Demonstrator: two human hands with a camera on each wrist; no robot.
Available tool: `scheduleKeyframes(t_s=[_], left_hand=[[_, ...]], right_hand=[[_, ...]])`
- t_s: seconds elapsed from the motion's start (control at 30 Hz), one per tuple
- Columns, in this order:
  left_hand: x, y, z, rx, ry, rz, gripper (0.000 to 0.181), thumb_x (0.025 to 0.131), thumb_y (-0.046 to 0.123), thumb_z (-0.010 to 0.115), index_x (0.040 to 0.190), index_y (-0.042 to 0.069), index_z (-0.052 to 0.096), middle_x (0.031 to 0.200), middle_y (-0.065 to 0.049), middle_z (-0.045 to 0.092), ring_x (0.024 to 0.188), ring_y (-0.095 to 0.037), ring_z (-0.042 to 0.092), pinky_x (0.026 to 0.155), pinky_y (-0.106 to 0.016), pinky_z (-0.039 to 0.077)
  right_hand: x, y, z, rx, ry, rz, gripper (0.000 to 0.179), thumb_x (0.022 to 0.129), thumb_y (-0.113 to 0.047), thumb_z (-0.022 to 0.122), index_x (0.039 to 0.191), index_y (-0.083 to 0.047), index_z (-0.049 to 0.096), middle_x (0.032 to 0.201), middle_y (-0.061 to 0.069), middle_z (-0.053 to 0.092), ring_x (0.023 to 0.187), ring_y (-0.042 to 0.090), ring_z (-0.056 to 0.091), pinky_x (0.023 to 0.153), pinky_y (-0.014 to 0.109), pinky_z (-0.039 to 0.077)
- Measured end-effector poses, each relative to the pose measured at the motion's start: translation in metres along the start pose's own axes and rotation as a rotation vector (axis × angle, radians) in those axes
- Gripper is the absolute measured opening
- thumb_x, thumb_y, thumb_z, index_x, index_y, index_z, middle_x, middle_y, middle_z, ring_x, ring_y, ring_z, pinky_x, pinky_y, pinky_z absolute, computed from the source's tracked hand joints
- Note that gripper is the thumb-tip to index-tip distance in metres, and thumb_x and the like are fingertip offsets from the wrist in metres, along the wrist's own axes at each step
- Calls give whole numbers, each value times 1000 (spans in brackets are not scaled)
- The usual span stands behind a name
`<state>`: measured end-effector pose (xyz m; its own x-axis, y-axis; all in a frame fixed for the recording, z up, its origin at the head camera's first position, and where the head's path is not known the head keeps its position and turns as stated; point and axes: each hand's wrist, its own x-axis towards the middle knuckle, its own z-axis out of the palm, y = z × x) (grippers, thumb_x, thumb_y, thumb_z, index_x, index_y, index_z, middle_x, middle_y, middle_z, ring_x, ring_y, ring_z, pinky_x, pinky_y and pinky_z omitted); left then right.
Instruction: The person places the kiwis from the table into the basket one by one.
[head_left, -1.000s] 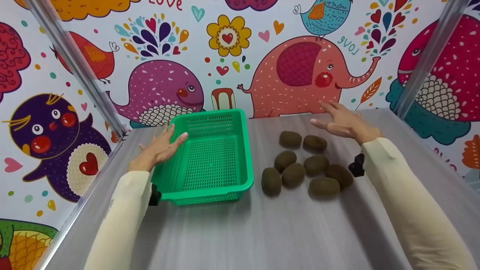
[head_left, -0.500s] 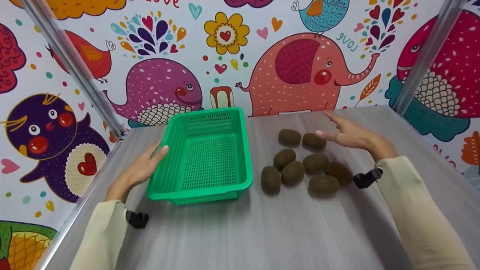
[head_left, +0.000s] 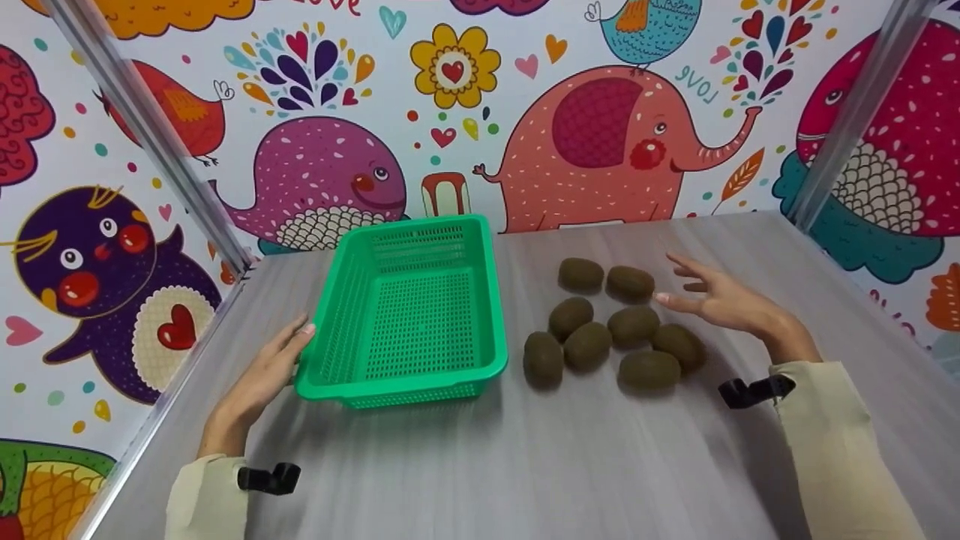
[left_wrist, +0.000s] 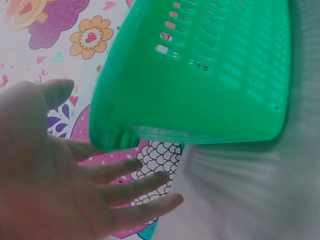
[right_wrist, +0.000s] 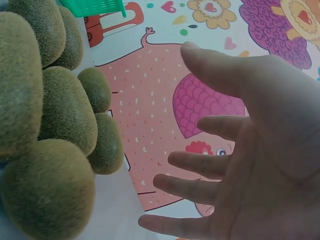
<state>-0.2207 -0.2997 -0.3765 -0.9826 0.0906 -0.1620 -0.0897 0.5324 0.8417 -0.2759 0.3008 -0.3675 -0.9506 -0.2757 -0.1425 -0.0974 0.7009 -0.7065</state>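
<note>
A green perforated plastic basket stands on the grey table, with nothing inside it. Beside its left wall is my left hand, thumb near the rim and fingers spread; the left wrist view shows that hand holding nothing. Several brown fuzzy kiwis lie loosely grouped right of the basket. To their right hovers my right hand, its thumb pointing toward the kiwis. Seen from the right wrist, the hand has its fingers extended and apart, with the kiwis off to the left.
Behind the table rises a wall printed with cartoon animals. Metal posts stand at the left corner and the right corner. Each wrist wears a small black camera mount, one left and one right.
My left hand has drawn back from over the basket to outside its left wall. The right hand has moved back toward me and a little right. Basket and kiwis stay put.
</note>
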Motion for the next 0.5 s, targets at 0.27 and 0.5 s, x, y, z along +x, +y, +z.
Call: scheduleKeyframes(t_s=[0.27, 0.5], left_hand=[[-1, -10, 6, -172, 50, -18, 70, 107, 48, 37, 160, 7, 19, 158, -22, 34, 132, -25, 53, 90, -21, 52], [-5, -12, 6, -220, 78, -45, 62, 108, 40, 40, 160, 10, 23, 158, -20, 36, 123, -13, 58, 89, -19, 52]], right_hand=[[-12, 21, 3, 37, -70, 63, 86, 94, -56, 60, 161, -18, 21, 160, 27, 25, 142, 52, 32, 109, 68, 38], [-17, 34, 9, 60, -166, 93, 81, 96, -49, 61, 159, -13, 25, 156, 30, 30, 138, 51, 37, 105, 63, 45]])
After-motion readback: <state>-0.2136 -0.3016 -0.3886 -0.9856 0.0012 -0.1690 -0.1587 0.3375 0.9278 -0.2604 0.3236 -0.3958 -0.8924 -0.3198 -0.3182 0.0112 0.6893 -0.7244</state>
